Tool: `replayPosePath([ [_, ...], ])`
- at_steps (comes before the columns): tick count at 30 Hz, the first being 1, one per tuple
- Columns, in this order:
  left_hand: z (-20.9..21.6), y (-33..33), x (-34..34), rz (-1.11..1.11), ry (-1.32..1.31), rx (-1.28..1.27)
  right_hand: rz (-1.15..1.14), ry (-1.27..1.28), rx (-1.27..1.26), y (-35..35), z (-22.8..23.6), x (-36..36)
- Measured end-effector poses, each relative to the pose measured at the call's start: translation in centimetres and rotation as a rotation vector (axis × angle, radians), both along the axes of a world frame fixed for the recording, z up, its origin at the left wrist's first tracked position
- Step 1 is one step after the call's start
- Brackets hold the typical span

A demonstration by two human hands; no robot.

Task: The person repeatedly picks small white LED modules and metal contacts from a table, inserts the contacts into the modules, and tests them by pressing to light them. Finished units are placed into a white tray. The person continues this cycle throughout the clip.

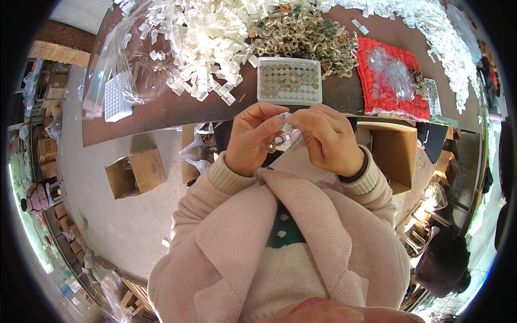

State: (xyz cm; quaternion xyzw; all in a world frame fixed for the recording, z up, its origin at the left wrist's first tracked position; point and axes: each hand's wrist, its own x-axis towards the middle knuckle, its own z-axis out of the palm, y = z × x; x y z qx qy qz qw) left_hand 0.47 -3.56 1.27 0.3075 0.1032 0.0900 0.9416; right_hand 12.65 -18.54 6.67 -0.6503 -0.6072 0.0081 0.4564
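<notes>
At the middle of the near edge of the worktop [145,121], both hands meet over a small whitish piece [287,116]. The left hand [250,137] has its grip pressed together, pinching the piece between thumb and forefinger; the right hand's [329,137] grip pinches it from the other side. Ring-shaped clear pieces [277,143] hang just below the left fingertips; how they are held cannot be told.

Beyond the hands, near the same edge, a clear tray [290,101] holds rows of round discs [291,75]. Farther back, toward the far edge, lie a heap of white plastic pieces [210,48] and, right of it, a heap of clear-brown rings [301,35]. A red quilted cloth [369,89] lies toward the near right corner, and a white gridded block [117,102] toward the near left corner.
</notes>
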Motion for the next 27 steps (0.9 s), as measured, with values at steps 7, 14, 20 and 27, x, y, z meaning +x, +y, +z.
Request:
replayPosePath([
  [7, -0.1, -0.4, -0.2, 0.063, 0.011, 0.159, -0.022, -0.119, 0.001, 0.5, -0.6, -0.5],
  [14, 0.1, 0.0, -0.5, 0.103, 0.011, 0.174, -0.228, 0.193, -0.017, 0.1, -1.1, -1.3],
  [20, -0.3, -0.3, -0.3, 0.098, 0.031, 0.28, -0.245, 0.019, -0.019, -0.1, -1.5, -1.0],
  [27, -0.7, 0.6, 0.0, -0.019, -0.011, -0.037, -0.538, 0.106, -0.019, -1.2, -2.8, 5.3],
])
